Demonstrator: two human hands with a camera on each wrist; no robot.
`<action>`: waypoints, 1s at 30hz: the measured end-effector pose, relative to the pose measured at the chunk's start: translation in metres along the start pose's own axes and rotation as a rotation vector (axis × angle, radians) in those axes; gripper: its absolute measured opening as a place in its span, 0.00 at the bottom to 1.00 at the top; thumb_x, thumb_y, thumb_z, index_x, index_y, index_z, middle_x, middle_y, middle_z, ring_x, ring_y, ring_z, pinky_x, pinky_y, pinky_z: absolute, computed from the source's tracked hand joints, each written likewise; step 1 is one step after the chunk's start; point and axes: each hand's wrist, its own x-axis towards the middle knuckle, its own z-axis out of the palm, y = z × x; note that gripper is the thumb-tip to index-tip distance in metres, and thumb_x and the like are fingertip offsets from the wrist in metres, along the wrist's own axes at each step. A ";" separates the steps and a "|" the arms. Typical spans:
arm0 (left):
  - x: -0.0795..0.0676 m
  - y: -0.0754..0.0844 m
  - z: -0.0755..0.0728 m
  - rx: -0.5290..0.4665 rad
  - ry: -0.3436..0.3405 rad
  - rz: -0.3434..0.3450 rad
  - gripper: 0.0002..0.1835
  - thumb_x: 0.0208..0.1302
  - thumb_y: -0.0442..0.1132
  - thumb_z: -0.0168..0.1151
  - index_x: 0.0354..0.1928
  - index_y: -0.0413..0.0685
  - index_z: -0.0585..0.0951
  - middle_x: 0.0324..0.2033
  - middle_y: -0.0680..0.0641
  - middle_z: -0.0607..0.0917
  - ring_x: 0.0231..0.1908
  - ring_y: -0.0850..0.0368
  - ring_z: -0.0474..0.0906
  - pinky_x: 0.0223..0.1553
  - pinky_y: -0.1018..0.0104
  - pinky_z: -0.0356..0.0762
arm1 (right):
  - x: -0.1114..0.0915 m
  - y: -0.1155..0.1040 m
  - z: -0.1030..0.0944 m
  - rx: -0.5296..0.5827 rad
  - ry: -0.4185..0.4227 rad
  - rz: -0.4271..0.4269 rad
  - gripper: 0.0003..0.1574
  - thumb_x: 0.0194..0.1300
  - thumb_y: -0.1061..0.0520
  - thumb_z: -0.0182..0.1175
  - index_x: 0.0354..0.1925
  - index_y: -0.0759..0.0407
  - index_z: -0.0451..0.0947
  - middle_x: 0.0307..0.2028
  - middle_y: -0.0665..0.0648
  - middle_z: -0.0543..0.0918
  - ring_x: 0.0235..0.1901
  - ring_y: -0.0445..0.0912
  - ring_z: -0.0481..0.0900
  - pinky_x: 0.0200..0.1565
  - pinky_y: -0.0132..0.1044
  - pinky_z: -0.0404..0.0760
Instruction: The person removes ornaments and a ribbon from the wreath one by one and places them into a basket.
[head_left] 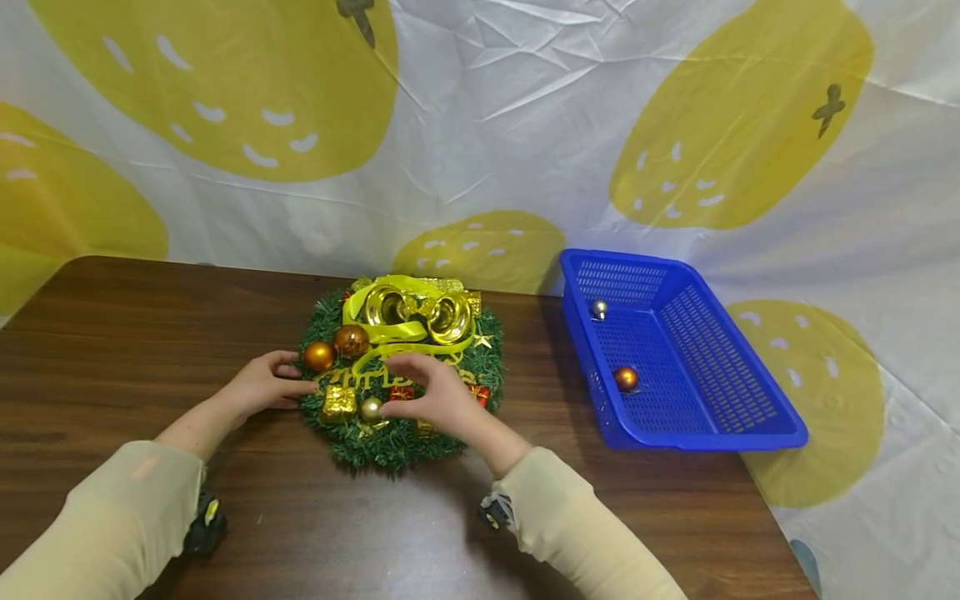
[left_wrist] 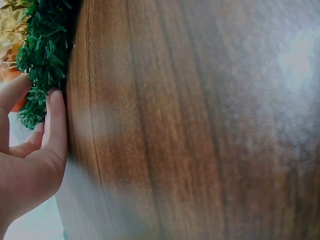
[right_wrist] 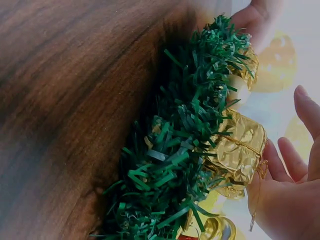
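Left hand (head_left: 258,387) pinches the round green tinsel wreath (head_left: 390,454). Right hand (head_left: 441,398) spread, holding nothing; small pale-gold ball (head_left: 371,409) lies just left of its thumb (head_left: 405,408).

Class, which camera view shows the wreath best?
The head view: it shows almost the whole wreath, though the right hand covers part. The left wrist view shows only part of its edge; the right wrist's, one side with a gold gift box.
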 end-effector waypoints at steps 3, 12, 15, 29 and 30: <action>0.000 0.000 0.000 -0.001 0.002 -0.003 0.45 0.63 0.42 0.60 0.69 0.25 0.46 0.60 0.23 0.60 0.48 0.46 0.77 0.47 0.58 0.83 | 0.001 0.000 0.003 -0.055 0.005 -0.014 0.39 0.50 0.57 0.72 0.60 0.60 0.71 0.59 0.56 0.75 0.60 0.49 0.72 0.64 0.41 0.70; 0.006 -0.009 -0.002 -0.024 0.010 0.013 0.52 0.57 0.50 0.66 0.69 0.26 0.47 0.59 0.23 0.61 0.45 0.49 0.79 0.45 0.59 0.84 | 0.005 0.003 0.008 -0.287 -0.017 -0.104 0.38 0.50 0.54 0.72 0.60 0.56 0.71 0.58 0.55 0.75 0.58 0.48 0.72 0.63 0.40 0.71; 0.002 -0.003 -0.001 -0.018 0.009 -0.003 0.49 0.60 0.47 0.64 0.70 0.26 0.46 0.60 0.24 0.61 0.47 0.47 0.78 0.46 0.59 0.83 | 0.006 0.003 0.009 -0.324 -0.026 -0.123 0.38 0.50 0.54 0.72 0.60 0.57 0.72 0.58 0.55 0.75 0.59 0.48 0.72 0.63 0.40 0.71; 0.001 0.000 -0.001 -0.007 0.005 -0.008 0.45 0.63 0.42 0.60 0.69 0.26 0.46 0.60 0.24 0.61 0.48 0.48 0.77 0.46 0.59 0.83 | 0.010 -0.001 0.017 -0.532 -0.080 -0.182 0.31 0.53 0.55 0.70 0.56 0.58 0.75 0.52 0.55 0.79 0.47 0.45 0.77 0.50 0.31 0.78; 0.000 0.000 -0.001 -0.008 0.005 -0.007 0.45 0.63 0.42 0.60 0.69 0.26 0.46 0.60 0.24 0.61 0.48 0.47 0.77 0.46 0.59 0.83 | 0.011 -0.002 0.018 -0.550 -0.082 -0.184 0.30 0.53 0.55 0.70 0.55 0.58 0.76 0.51 0.55 0.80 0.48 0.45 0.77 0.52 0.32 0.77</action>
